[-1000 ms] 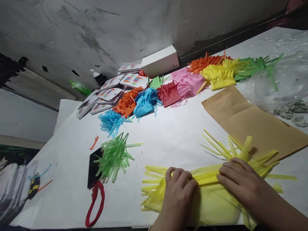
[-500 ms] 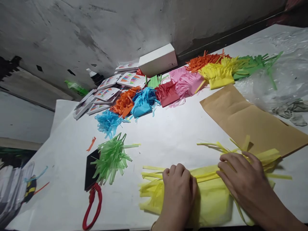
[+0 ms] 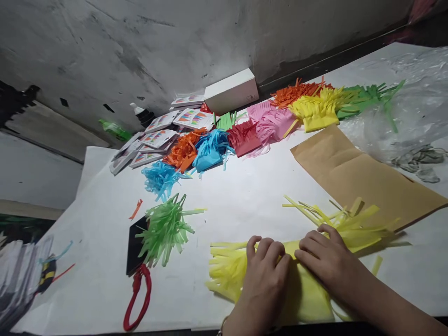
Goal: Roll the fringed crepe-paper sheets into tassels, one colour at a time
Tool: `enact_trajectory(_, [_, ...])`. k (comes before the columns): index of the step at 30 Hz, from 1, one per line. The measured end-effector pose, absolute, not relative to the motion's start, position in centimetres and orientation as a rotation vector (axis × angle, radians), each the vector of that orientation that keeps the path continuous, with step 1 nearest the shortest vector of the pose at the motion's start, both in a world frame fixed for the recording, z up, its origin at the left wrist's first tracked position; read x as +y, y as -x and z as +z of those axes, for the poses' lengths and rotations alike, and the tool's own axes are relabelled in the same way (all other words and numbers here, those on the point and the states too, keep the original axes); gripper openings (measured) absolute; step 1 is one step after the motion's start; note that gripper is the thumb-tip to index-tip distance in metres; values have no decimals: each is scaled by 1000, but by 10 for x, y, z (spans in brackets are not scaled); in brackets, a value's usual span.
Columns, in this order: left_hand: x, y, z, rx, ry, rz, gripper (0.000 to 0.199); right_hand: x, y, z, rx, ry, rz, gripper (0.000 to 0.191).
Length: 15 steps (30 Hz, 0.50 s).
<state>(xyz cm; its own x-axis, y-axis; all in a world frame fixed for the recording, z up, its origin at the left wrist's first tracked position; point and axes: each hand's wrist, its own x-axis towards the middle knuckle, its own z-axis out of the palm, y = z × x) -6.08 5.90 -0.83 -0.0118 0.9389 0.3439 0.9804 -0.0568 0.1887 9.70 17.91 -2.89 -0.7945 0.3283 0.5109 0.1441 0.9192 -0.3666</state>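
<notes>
Thin yellow paper (image 3: 310,298), loose fringe (image 3: 227,268) at both ends, middle perhaps folded, on a white surface (image 3: 245,200)

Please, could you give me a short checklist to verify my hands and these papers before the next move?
1. Left hand on the yellow fringed paper: ok.
2. Right hand on the yellow fringed paper: ok.
3. Grip beneath both hands: cannot tell; hidden.
4. Green fringe bundle apart from the yellow fringed paper: ok.
5. Black flat object uncovered: not ok; the green fringe bundle partly overlaps it.
6. Brown sheet free of yellow strips in this view: not ok; some overlap its edge.
</notes>
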Motion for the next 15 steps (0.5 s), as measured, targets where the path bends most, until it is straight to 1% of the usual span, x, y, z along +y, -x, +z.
enact_trajectory(4, [59, 63, -18, -2156, 2088, -772, 18, 183, -106, -32, -2498, 334, 421, 40])
enact_trajectory(6, [57, 64, -24, -2175, 2035, -898, 17, 187, -116, -33, -2479, 366, 476, 38])
enact_trajectory(8, [56, 63, -27, -2207, 2006, -951, 16, 191, -125, -33, -2465, 390, 521, 35])
enact_trajectory(12, [55, 57, -19, -2301, 1973, -917, 18, 193, -130, -30, -2473, 479, 564, 25])
enact_trajectory(15, [59, 52, -6, -2419, 1987, -792, 18, 191, -124, -27, -2518, 561, 511, 23])
